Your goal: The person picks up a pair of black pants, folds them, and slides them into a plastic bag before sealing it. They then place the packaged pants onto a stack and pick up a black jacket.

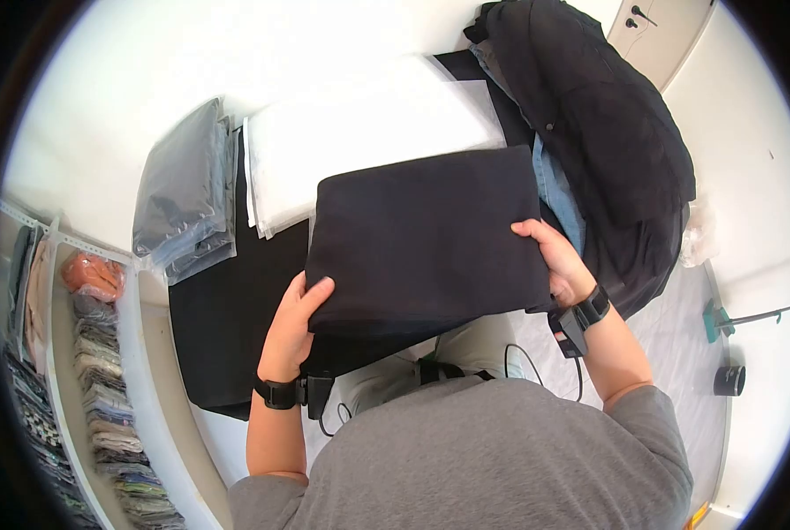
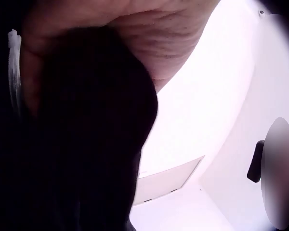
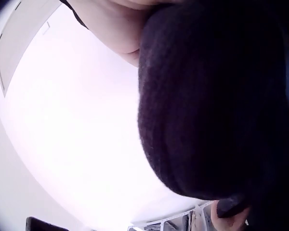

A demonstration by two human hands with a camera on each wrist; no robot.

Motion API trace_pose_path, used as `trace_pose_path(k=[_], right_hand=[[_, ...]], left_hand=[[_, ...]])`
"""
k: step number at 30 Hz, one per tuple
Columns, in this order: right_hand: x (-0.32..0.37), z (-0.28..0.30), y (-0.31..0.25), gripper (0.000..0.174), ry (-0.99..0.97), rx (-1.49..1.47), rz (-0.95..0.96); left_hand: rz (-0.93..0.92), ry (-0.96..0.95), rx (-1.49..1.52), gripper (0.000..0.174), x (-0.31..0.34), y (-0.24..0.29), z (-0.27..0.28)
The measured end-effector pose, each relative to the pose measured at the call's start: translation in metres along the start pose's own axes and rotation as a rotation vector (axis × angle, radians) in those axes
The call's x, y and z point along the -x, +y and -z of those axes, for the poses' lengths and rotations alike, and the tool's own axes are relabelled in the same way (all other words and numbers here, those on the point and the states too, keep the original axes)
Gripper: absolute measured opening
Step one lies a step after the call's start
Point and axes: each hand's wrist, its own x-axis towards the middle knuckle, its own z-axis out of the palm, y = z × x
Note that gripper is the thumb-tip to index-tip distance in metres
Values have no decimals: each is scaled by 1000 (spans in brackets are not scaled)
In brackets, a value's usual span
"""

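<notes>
A folded black garment (image 1: 426, 234), a thick flat rectangle, is held up in front of the body over the near part of the black-covered table. My left hand (image 1: 293, 318) grips its near left corner, thumb on top and the other fingers underneath, hidden from the head view. On the opposite side my right hand (image 1: 558, 261) holds the right edge the same way, its thumb lying on the upper face. In the left wrist view the palm (image 2: 159, 43) curves around the dark cloth (image 2: 96, 106). The right wrist view shows the rounded folded edge (image 3: 183, 110) close up.
Behind the garment lies a stack of white, clear-edged plastic bags (image 1: 368, 132). Bagged grey garments (image 1: 183, 177) are piled at the table's (image 1: 227, 327) back left. A heap of dark clothes (image 1: 598, 124) covers its right end. Shelves (image 1: 68, 353) of bagged clothes stand on the left.
</notes>
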Motion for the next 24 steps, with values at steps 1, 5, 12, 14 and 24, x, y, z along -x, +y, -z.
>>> trace_pose_path(k=[1, 5, 12, 14, 24], right_hand=[[-3, 4, 1, 40, 3, -6, -4], [-15, 11, 2, 42, 52, 101, -56], [-12, 5, 8, 44, 59, 121, -22], [-12, 6, 9, 47, 43, 99, -30], [-5, 5, -5, 59, 27, 247, 41]], left_hand=[[-61, -42, -166, 45, 0, 0, -1], [-144, -14, -115, 48, -2, -8, 2], [-11, 5, -100, 52, -3, -3, 9], [48, 9, -97, 53, -3, 4, 5], [-39, -77, -15, 58, -4, 12, -4]])
